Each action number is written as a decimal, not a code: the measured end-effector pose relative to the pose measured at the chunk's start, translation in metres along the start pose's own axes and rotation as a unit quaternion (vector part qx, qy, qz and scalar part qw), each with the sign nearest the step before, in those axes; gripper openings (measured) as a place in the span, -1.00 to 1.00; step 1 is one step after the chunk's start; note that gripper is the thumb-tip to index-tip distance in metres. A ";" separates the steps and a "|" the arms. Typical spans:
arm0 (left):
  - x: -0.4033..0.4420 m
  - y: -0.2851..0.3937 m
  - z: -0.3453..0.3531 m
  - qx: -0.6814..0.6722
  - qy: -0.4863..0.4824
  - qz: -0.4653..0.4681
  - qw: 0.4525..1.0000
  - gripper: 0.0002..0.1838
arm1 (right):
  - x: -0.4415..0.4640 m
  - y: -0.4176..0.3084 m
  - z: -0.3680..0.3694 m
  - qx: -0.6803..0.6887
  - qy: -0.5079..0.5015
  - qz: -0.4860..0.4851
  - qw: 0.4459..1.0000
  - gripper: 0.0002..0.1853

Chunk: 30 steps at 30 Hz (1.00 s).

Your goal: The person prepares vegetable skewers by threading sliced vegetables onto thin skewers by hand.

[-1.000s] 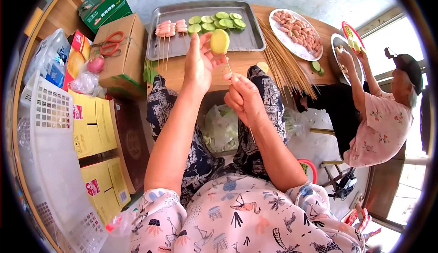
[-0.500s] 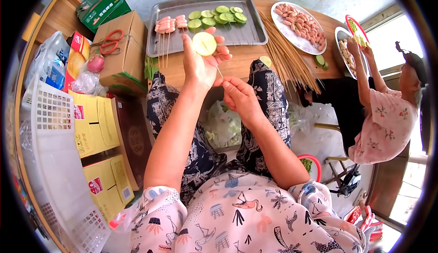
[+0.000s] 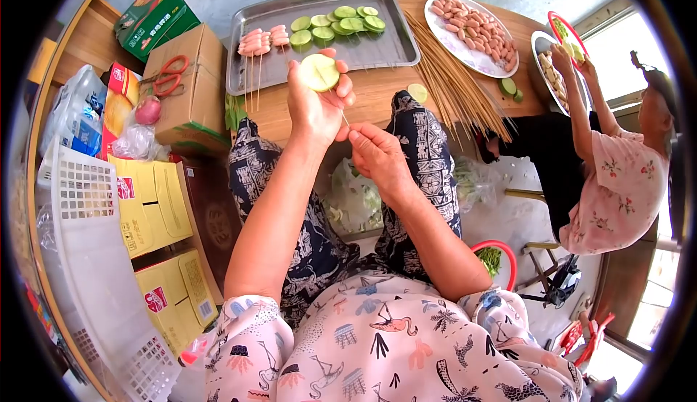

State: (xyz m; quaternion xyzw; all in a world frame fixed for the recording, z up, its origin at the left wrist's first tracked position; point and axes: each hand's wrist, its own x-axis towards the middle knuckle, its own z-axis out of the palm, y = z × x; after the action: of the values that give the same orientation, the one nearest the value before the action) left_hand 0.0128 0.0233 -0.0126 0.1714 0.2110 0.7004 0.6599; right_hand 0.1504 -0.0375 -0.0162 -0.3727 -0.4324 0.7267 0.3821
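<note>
A round pale green slice (image 3: 319, 72) rests in my left hand (image 3: 314, 104), its cut face up and my fingers round its edge. A thin skewer (image 3: 345, 118) runs from the slice to my right hand (image 3: 377, 157), whose thumb and fingers pinch it. Beyond both hands, the metal tray (image 3: 279, 74) holds green slices (image 3: 323, 34) on skewers and, at its left, pink sausage pieces (image 3: 254, 42) on skewers. To the right of the tray lies a spread bundle of bare skewers (image 3: 454, 75). One more slice (image 3: 417, 93) lies on the wooden table (image 3: 377, 97) near its front edge.
A white plate (image 3: 434, 19) of pink sausages stands at the back right, with cut green pieces (image 3: 507, 86) beside it. Further right a person (image 3: 617, 177) handles food over a bowl (image 3: 537, 43). Cartons (image 3: 192, 75) and a white basket (image 3: 87, 257) stand at the left.
My left hand has turned the slice from nearly upright to face up and lowered it a little. My right hand has moved slightly down and left along with the skewer.
</note>
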 end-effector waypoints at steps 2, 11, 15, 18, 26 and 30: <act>0.001 -0.002 -0.001 -0.010 -0.007 -0.002 1.000 -0.45 | 0.000 0.000 -0.001 0.003 -0.003 -0.004 1.000 -0.80; 0.002 -0.006 -0.002 -0.032 -0.005 -0.009 0.999 -0.47 | -0.002 0.001 -0.002 0.019 0.008 -0.011 1.000 -0.83; 0.002 -0.007 -0.002 -0.036 -0.011 -0.011 0.999 -0.47 | -0.002 0.001 -0.002 0.021 0.008 -0.011 1.000 -0.83; 0.002 -0.007 -0.003 -0.031 -0.016 -0.012 0.999 -0.47 | -0.002 0.002 -0.002 0.005 0.017 -0.015 1.000 -0.82; 0.006 0.005 -0.007 -0.017 0.028 0.034 0.999 -0.28 | 0.005 -0.025 -0.010 0.230 -0.162 0.083 0.956 -0.74; 0.005 0.005 -0.009 -0.015 -0.012 -0.039 0.999 -0.20 | 0.005 -0.019 -0.009 0.284 -0.202 0.126 0.929 -0.74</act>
State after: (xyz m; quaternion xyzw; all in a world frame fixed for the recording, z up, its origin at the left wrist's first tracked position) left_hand 0.0037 0.0276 -0.0177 0.1617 0.1984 0.6754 0.6916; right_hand 0.1605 -0.0239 -0.0027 -0.1455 -0.2252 0.9212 0.2820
